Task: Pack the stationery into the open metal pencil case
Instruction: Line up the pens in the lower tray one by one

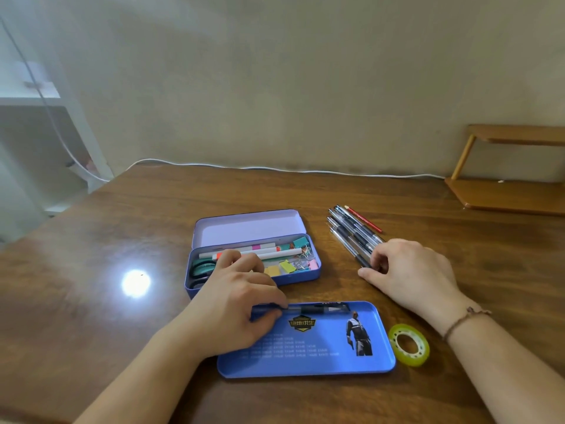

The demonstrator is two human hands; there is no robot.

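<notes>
Head view: open metal pencil case (253, 272) at table centre, already holding markers, scissors, binder clips; blue tray (308, 356) in front carries one pen (318, 309), its end pinched by left hand (235, 304). Outstanding: pen bundle (351, 232), red pencil (363, 219), tape roll (409, 345). Right hand (409, 270), fingers curled together on bundle's near ends; actual grasp hidden.
</notes>
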